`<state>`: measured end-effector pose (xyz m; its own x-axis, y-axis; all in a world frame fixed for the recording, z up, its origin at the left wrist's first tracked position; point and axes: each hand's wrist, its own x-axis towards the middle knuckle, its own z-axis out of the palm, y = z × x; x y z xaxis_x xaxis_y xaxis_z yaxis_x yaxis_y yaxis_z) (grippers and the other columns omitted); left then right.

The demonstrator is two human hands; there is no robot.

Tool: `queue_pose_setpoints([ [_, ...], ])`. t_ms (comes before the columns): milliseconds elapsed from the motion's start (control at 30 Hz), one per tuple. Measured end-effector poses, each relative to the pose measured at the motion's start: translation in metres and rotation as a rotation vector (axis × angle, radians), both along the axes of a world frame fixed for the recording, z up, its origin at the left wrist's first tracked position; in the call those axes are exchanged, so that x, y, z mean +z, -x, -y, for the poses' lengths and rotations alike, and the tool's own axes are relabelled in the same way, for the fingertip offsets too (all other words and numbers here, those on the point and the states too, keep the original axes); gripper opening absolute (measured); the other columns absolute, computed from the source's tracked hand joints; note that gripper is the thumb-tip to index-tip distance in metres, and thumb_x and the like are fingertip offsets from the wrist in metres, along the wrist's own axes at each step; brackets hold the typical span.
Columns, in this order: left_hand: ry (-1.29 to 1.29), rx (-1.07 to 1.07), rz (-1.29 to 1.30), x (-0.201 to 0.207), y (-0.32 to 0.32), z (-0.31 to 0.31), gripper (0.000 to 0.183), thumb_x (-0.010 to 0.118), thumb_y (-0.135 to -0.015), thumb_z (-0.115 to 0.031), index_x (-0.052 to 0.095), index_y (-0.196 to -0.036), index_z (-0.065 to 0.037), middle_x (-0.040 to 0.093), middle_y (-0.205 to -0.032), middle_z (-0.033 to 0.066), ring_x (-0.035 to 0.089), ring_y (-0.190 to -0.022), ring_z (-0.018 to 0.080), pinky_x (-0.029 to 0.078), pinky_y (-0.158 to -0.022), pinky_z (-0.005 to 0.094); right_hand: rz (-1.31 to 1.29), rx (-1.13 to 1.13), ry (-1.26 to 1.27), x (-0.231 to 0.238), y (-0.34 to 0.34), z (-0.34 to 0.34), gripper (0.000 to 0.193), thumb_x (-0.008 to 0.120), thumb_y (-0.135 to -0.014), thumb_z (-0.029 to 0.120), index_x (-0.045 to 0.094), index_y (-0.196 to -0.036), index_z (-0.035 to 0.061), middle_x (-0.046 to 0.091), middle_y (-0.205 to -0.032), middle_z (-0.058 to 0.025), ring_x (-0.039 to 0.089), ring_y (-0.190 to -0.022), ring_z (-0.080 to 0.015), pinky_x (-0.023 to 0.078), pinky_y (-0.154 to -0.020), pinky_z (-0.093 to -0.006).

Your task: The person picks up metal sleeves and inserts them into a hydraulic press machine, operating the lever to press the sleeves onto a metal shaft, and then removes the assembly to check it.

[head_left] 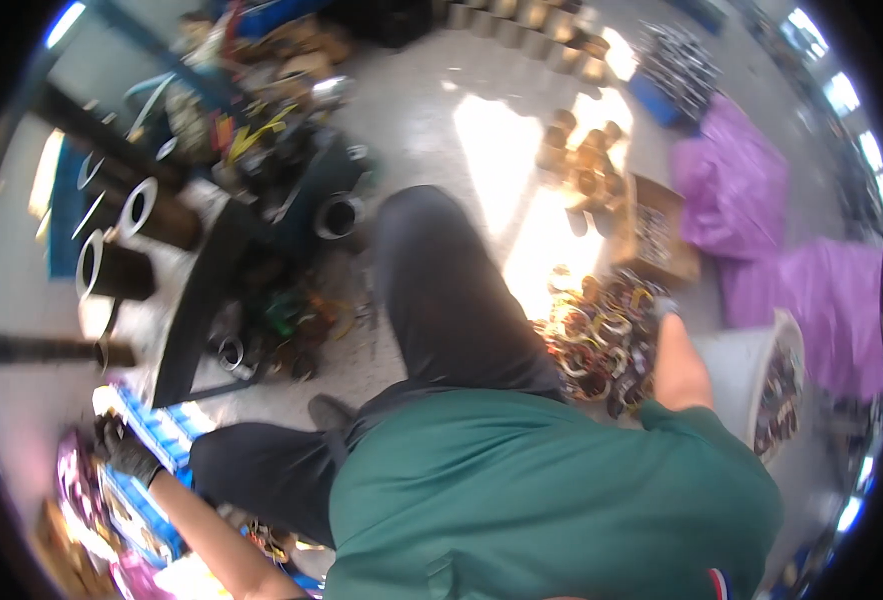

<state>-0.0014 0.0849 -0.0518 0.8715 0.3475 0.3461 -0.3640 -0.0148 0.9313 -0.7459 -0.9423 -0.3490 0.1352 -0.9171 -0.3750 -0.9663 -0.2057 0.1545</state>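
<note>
My left hand (130, 452), in a dark glove, is stretched out to the far left over the blue plastic tray (152, 415). Its fingers are blurred and dark, so I cannot make out their shape or anything in them. My right hand (666, 306) reaches the right edge of a heap of small, mixed-colour ring-like parts (602, 340) on the floor. Only a light patch of that hand shows past the bare forearm, and its fingers are hidden. Close beside the right forearm stands a whitish bin (737, 370) holding more small parts.
A cardboard box (662, 240) of small metal pieces lies beyond the heap, near purple sacks (737, 180). Brass-coloured cylinders (587, 160) stand on the sunlit floor. A blue crate (662, 95) is full of metal parts. Thick pipes (127, 270) rest on a stand at left.
</note>
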Motion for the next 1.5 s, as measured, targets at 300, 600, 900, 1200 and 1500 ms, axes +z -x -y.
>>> queue_pose_setpoints([
  [300,0.195,0.546,-0.328,-0.124,0.273,-0.077,0.03,0.067,-0.091,-0.002,0.063,-0.121,-0.004,0.066,-0.102,0.0081,0.067,-0.084,0.018,0.057,-0.069,0.0295,0.614,0.186,-0.097,0.025,-0.214,0.008,0.042,0.063,-0.096,0.03,0.069,-0.129,0.004,0.069,-0.128,-0.0176,0.065,-0.119,-0.0274,0.053,-0.099,-0.038],
  [600,-0.051,0.926,-0.95,-0.345,0.501,0.0,0.024,0.069,-0.087,-0.01,0.07,-0.11,-0.003,0.074,-0.091,0.0124,0.069,-0.084,0.0212,0.056,-0.08,0.0343,1.094,0.722,-0.582,0.134,-0.551,0.029,0.034,0.062,-0.098,0.02,0.068,-0.128,0.0036,0.072,-0.121,-0.0162,0.066,-0.114,-0.0243,0.054,-0.096,-0.0357],
  [900,-0.303,0.941,-1.125,-0.308,0.471,-0.026,0.05,0.07,-0.082,-0.01,0.062,-0.131,-0.007,0.071,-0.118,0.0179,0.068,-0.111,0.0318,0.053,-0.097,0.04,0.532,1.466,-0.753,0.302,-0.725,-0.306,0.023,0.064,-0.093,-0.002,0.064,-0.117,-0.0018,0.072,-0.106,-0.0112,0.068,-0.099,-0.0195,0.055,-0.09,-0.0335],
  [1200,-0.233,0.833,-0.894,-0.285,0.361,-0.056,0.059,0.075,-0.08,-0.012,0.057,-0.136,-0.004,0.063,-0.132,0.0247,0.067,-0.111,0.0391,0.052,-0.097,0.0437,0.023,1.813,-0.772,0.324,-0.675,-0.461,0.035,0.07,-0.084,0.017,0.072,-0.113,-0.0021,0.075,-0.098,-0.0211,0.073,-0.092,-0.0348,0.056,-0.084,-0.0418],
  [1500,-0.901,0.495,-0.818,-0.222,0.221,-0.031,0.062,0.074,-0.082,-0.022,0.057,-0.14,-0.011,0.052,-0.147,0.0179,0.05,-0.135,0.0367,0.044,-0.112,0.0449,0.045,1.691,-0.696,0.328,-0.686,-0.466,0.037,0.068,-0.086,0.014,0.07,-0.12,-0.0014,0.075,-0.1,-0.0205,0.072,-0.093,-0.032,0.056,-0.085,-0.0399],
])
